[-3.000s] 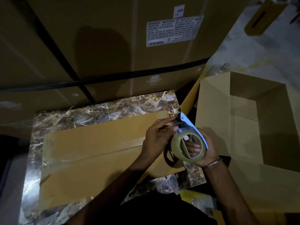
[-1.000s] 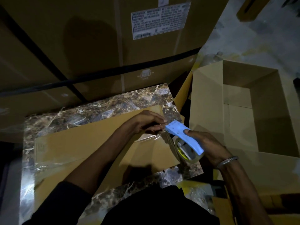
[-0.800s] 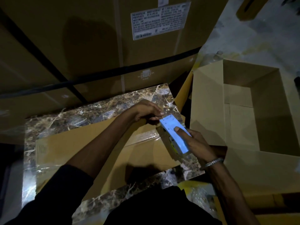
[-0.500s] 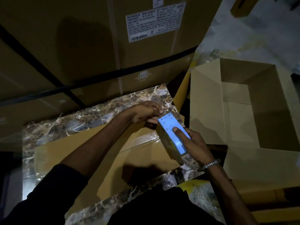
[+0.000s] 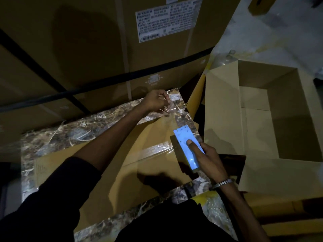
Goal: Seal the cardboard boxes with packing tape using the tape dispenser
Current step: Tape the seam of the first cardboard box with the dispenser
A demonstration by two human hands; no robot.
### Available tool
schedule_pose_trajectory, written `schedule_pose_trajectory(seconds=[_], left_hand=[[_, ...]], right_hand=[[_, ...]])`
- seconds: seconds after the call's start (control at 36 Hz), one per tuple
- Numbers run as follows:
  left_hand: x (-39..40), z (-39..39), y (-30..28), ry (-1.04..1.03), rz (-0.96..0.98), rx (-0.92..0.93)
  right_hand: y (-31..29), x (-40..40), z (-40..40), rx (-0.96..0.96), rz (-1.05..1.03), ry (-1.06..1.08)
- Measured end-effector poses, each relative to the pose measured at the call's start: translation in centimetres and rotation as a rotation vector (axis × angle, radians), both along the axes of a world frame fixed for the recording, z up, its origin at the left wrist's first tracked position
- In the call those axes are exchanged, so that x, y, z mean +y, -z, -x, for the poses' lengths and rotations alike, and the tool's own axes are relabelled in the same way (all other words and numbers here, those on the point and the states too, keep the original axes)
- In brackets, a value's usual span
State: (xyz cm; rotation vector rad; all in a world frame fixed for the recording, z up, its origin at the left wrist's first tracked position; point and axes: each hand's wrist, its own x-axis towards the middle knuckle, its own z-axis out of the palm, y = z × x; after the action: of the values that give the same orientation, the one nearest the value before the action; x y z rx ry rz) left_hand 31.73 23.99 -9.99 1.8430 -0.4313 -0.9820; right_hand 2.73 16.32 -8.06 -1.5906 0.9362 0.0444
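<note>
Right hand (image 5: pixel 208 158) wrapped round blue tape dispenser (image 5: pixel 187 147), forefinger laid along top; dispenser sits at right end of flat box (image 5: pixel 108 172) on marble desk (image 5: pixel 75 133). Clear tape strip (image 5: pixel 172 117) stretched fwd from dispenser to left hand (image 5: pixel 156 102), fingertips pinching free end just past box's far edge. Step, prob.: tape drawn out, not yet stuck down. Next, likely: lower & press end onto cardboard, run dispenser along seam. Blade & roll hidden under hand. Dim light; can't tell where tape touches cardboard. Open box (image 5: pixel 272 109) at right, part cut off.
</note>
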Motion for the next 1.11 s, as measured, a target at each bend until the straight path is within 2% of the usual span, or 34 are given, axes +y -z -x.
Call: schedule_pose_trajectory(seconds=[0.14,0.31,0.42,0.47,0.53,0.58,0.67,0.69,0.75,0.81,0.83,1.0,1.11], left_hand=[[-0.9,0.0,1.3,-0.077,-0.036,0.008],[-0.1,-0.5,5.5,-0.148,-0.101,0.065],[0.5,-0.7,8.2,-0.030,-0.173,-0.063],[0.8,-0.6,9.0,0.116,-0.314,-0.164],[1.3,-0.6,9.2,0.131,-0.395,-0.293],[1.8,-0.4,8.8,0.035,-0.380,-0.392],[1.8,0.1,8.1,-0.107,-0.196,-0.468],[1.6,0.6,7.6,-0.076,-0.146,-0.493],[1.4,2.0,6.4,0.127,-0.073,-0.545],[1.5,3.5,6.1,0.283,-0.064,-0.593],[1.7,4.1,6.3,0.293,-0.059,-0.627],[2.2,5.9,7.3,0.066,-0.084,-0.823],[1.9,5.9,7.2,0.028,-0.097,-0.770]], right_hand=[[1.5,-0.6,-1.5,0.055,0.000,-0.004],[2.8,-1.3,-1.8,0.092,-0.022,0.040],[2.9,-1.6,-2.3,0.142,-0.001,0.029],[2.9,-1.7,-2.5,0.161,0.002,0.022],[3.0,-1.8,-2.6,0.176,0.012,0.021],[3.0,-1.8,-2.8,0.186,0.013,0.023],[2.9,-1.9,-2.8,0.194,0.004,0.023],[2.7,-1.9,-2.9,0.194,-0.001,0.023],[2.7,-1.8,-2.9,0.184,-0.011,0.009],[2.7,-1.8,-2.8,0.178,-0.013,0.001],[2.8,-1.9,-2.8,0.182,-0.013,0.002],[2.4,-2.8,-3.1,0.265,-0.002,-0.003],[2.8,-3.5,-4.0,0.306,0.001,-0.063]])
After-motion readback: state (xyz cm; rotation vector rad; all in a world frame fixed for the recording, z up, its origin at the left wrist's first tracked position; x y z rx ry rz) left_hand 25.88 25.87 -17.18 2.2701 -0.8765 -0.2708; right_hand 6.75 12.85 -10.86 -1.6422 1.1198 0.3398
